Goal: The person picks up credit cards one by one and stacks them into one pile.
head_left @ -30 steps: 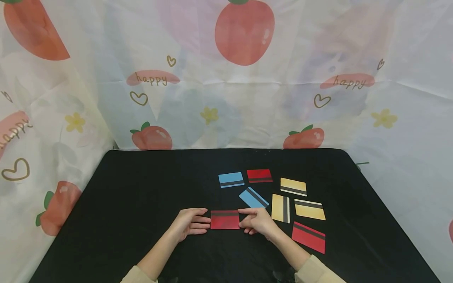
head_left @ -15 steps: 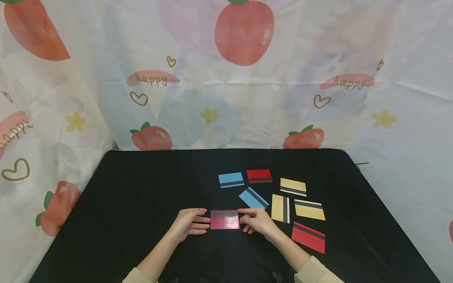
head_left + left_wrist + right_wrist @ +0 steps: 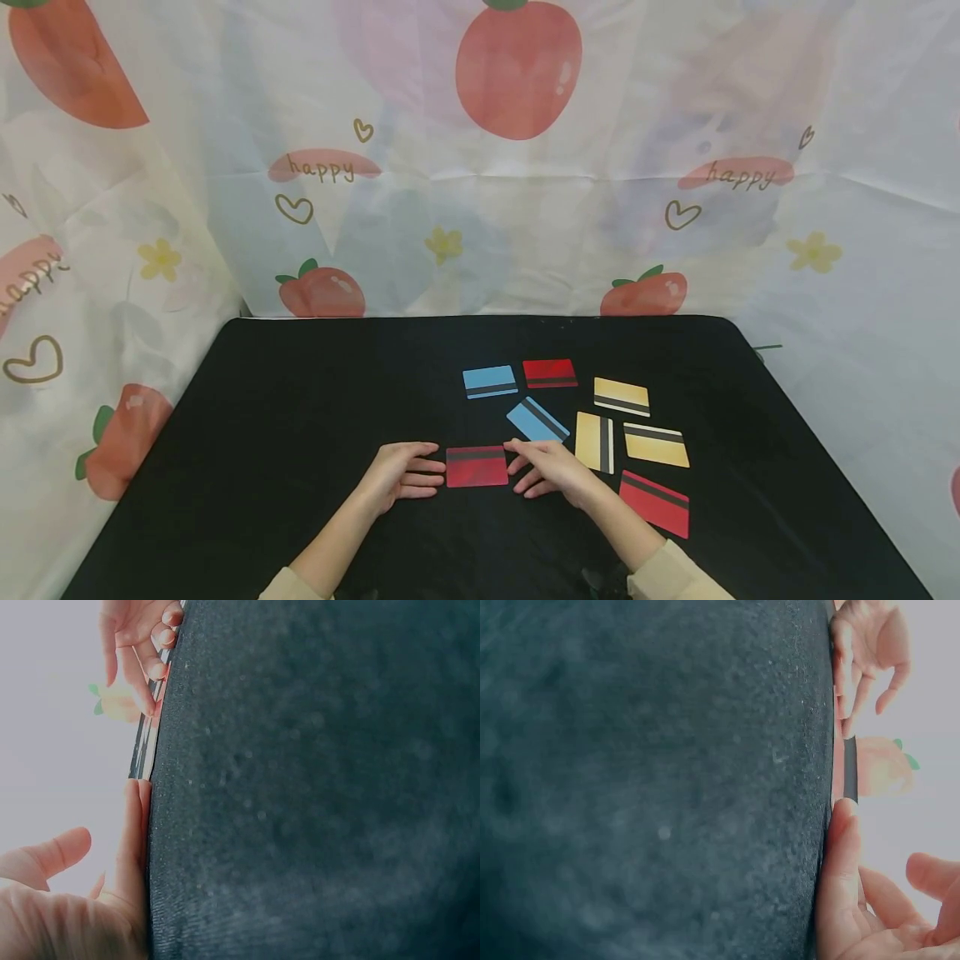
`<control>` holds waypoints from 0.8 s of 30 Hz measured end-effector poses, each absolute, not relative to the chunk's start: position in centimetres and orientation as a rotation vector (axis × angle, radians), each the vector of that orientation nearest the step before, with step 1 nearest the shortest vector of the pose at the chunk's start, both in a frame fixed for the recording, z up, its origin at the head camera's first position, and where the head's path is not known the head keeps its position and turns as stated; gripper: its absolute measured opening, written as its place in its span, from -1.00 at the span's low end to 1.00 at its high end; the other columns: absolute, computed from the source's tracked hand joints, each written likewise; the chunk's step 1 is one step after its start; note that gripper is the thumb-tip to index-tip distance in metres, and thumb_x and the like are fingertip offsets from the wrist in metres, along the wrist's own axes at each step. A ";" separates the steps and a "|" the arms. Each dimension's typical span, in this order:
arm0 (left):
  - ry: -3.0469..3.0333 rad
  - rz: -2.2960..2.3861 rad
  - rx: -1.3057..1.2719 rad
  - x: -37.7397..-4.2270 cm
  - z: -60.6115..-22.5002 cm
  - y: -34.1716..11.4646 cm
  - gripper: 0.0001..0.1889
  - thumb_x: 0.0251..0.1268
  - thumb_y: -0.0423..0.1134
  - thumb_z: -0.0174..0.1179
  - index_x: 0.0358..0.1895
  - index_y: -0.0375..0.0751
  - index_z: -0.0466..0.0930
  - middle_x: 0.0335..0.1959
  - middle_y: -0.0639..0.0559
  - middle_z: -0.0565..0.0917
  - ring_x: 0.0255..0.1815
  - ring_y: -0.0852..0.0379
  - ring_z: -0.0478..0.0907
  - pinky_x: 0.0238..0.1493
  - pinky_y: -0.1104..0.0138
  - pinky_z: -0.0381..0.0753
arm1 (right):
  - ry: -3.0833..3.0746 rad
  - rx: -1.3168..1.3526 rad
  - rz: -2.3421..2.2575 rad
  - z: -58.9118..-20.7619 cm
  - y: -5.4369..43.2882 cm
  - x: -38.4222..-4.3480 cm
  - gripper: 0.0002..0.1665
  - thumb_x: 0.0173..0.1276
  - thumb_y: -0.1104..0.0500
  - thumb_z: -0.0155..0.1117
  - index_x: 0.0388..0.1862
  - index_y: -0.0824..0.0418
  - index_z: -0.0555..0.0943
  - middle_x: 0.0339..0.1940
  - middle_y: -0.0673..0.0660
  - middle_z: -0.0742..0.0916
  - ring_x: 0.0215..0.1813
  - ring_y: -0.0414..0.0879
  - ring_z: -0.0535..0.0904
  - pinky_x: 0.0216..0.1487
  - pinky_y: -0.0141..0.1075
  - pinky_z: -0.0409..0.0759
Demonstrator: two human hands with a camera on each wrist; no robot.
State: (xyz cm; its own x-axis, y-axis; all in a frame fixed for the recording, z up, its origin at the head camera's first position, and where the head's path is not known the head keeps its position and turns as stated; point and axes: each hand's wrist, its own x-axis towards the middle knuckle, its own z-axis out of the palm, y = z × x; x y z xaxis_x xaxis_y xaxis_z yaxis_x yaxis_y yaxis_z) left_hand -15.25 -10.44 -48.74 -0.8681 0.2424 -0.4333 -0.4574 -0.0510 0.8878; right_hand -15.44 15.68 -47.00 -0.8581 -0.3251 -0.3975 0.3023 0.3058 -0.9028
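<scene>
A red card [image 3: 477,468] with a dark stripe along its far side lies flat on the black table [image 3: 330,383], between the two hands. At its left edge rests my left hand [image 3: 405,473], fingers extended and fingertips right at the card. On the opposite side my right hand [image 3: 551,471] has its fingers spread and lightly bent, the tips close to the card's right edge. The left wrist view shows the left hand [image 3: 82,900] low on the cloth with the thumb raised. In the right wrist view the right hand [image 3: 877,900] lies along the table too, its thumb apart.
Right of the hands lie two blue cards [image 3: 490,382], several gold cards [image 3: 657,444], a red card [image 3: 551,372] at the back and another red card [image 3: 654,503] beside my right forearm. A printed curtain [image 3: 517,225] hangs behind the table.
The right hand's fingers have loosened and spread, with the lower fingers moving away from the card's edge. The left hand and the cards stay nearly in place.
</scene>
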 end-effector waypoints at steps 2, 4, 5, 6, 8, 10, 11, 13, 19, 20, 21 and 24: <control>1.753 1.965 -0.242 -15.3 -48.7 -10.4 -0.50 0.31 -0.15 0.04 0.18 -0.47 0.33 -0.20 -0.24 0.66 -0.29 -0.03 0.67 -0.27 0.16 0.66 | 2.035 -0.021 -1.594 -46.9 15.8 -15.5 -0.31 0.38 -0.13 0.00 0.22 0.40 0.36 -0.30 0.13 0.65 -0.42 -0.08 0.65 -0.37 -0.32 0.65; 1.748 1.963 -0.250 -15.3 -48.6 -10.5 -0.50 0.31 -0.15 0.04 0.17 -0.46 0.34 -0.21 -0.23 0.67 -0.29 -0.03 0.67 -0.27 0.16 0.66 | 2.010 -0.019 -1.601 -46.9 15.9 -15.6 -0.30 0.38 -0.13 -0.02 0.24 0.41 0.34 -0.28 0.13 0.65 -0.39 -0.07 0.66 -0.34 -0.29 0.66; 1.746 1.962 -0.256 -15.3 -48.6 -10.5 -0.50 0.30 -0.14 0.04 0.17 -0.46 0.34 -0.21 -0.23 0.67 -0.29 -0.03 0.67 -0.27 0.16 0.66 | 1.993 -0.016 -1.605 -46.9 16.0 -15.6 -0.29 0.39 -0.13 -0.03 0.24 0.42 0.33 -0.26 0.14 0.65 -0.37 -0.06 0.66 -0.32 -0.28 0.66; 1.746 1.960 -0.257 -15.4 -48.6 -10.5 -0.50 0.31 -0.14 0.04 0.17 -0.46 0.34 -0.21 -0.23 0.67 -0.29 -0.03 0.67 -0.27 0.16 0.66 | 1.976 -0.014 -1.610 -46.9 16.1 -15.7 -0.29 0.39 -0.13 -0.03 0.25 0.42 0.32 -0.25 0.14 0.65 -0.35 -0.05 0.66 -0.30 -0.27 0.66; 1.752 1.954 -0.256 -15.4 -48.6 -10.5 -0.51 0.31 -0.14 0.03 0.17 -0.45 0.34 -0.21 -0.23 0.67 -0.29 -0.03 0.67 -0.27 0.16 0.66 | 1.931 -0.009 -1.625 -46.8 16.3 -15.8 -0.29 0.40 -0.13 -0.04 0.26 0.42 0.30 -0.21 0.16 0.65 -0.30 -0.02 0.67 -0.26 -0.24 0.66; 1.763 1.944 -0.251 -15.4 -48.4 -10.5 -0.51 0.32 -0.13 0.01 0.17 -0.45 0.34 -0.20 -0.23 0.67 -0.30 -0.03 0.67 -0.28 0.16 0.66 | 1.881 -0.009 -1.640 -46.8 16.6 -16.0 -0.29 0.40 -0.11 -0.04 0.28 0.41 0.28 -0.16 0.19 0.66 -0.26 0.00 0.67 -0.22 -0.20 0.66; 1.772 1.936 -0.247 -15.4 -48.3 -10.6 -0.51 0.33 -0.13 0.00 0.17 -0.45 0.34 -0.20 -0.23 0.67 -0.30 -0.03 0.67 -0.28 0.16 0.66 | 1.854 -0.010 -1.650 -46.7 16.8 -16.1 -0.30 0.40 -0.11 -0.05 0.28 0.41 0.27 -0.14 0.20 0.66 -0.23 0.02 0.67 -0.19 -0.19 0.65; 1.794 1.921 -0.249 -15.5 -47.9 -10.6 -0.52 0.34 -0.13 -0.02 0.17 -0.44 0.34 -0.20 -0.24 0.67 -0.31 -0.04 0.67 -0.30 0.16 0.66 | 1.804 -0.012 -1.672 -46.6 17.1 -16.4 -0.30 0.41 -0.09 -0.05 0.30 0.40 0.26 -0.08 0.24 0.65 -0.17 0.04 0.66 -0.14 -0.16 0.64; 1.857 1.888 -0.260 -16.5 -46.6 -10.7 -0.54 0.36 -0.12 -0.06 0.17 -0.41 0.36 -0.16 -0.27 0.65 -0.29 -0.08 0.67 -0.31 0.16 0.66 | 1.731 0.016 -1.750 -45.8 18.0 -17.7 -0.33 0.43 -0.04 -0.06 0.33 0.40 0.20 0.03 0.33 0.60 -0.04 0.09 0.61 -0.02 -0.09 0.58; 1.862 1.888 -0.261 -16.8 -46.5 -10.8 -0.54 0.36 -0.12 -0.06 0.17 -0.40 0.36 -0.15 -0.28 0.64 -0.28 -0.08 0.67 -0.31 0.16 0.66 | 1.727 0.024 -1.761 -45.7 18.1 -18.0 -0.33 0.43 -0.03 -0.06 0.33 0.40 0.20 0.04 0.34 0.59 -0.03 0.09 0.61 -0.01 -0.09 0.57; 1.865 1.887 -0.262 -17.1 -46.4 -10.8 -0.54 0.36 -0.12 -0.07 0.17 -0.40 0.36 -0.14 -0.28 0.64 -0.28 -0.09 0.66 -0.31 0.16 0.66 | 1.724 0.031 -1.771 -45.6 18.2 -18.3 -0.33 0.43 -0.03 -0.06 0.33 0.40 0.19 0.05 0.35 0.58 -0.02 0.09 0.60 -0.01 -0.09 0.57; 1.854 1.900 -0.285 -18.2 -46.2 -10.9 -0.56 0.36 -0.13 -0.07 0.17 -0.36 0.39 -0.12 -0.27 0.63 -0.26 -0.10 0.66 -0.29 0.15 0.66 | 1.726 0.036 -1.790 -45.2 18.4 -19.2 -0.34 0.44 -0.01 -0.07 0.34 0.40 0.17 0.09 0.38 0.55 -0.01 0.08 0.60 0.01 -0.08 0.56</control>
State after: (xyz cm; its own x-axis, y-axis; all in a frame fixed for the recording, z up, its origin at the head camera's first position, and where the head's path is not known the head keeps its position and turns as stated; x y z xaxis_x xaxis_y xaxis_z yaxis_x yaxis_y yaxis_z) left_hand -18.19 -10.85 -46.18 -0.8693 0.1832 -0.4592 -0.4634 0.0214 0.8859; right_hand -19.20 18.37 -45.18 -0.7930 -0.4205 -0.4410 0.4561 0.0703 -0.8872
